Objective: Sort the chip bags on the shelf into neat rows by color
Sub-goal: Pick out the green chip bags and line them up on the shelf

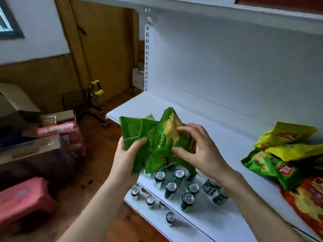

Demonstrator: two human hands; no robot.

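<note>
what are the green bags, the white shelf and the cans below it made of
The green chip bags look like thin glossy plastic film: sharp crinkles and bright highlights. The shelf seems to be white painted sheet metal, matte, with a slotted upright at its back corner. The cans are probably aluminium, judging by their shiny silver tops.

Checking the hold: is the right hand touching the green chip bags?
Touching. The head view shows the right hand pinching the green chip bags.

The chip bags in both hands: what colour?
The crinkly chip bags are green, shown in the head view.
</note>
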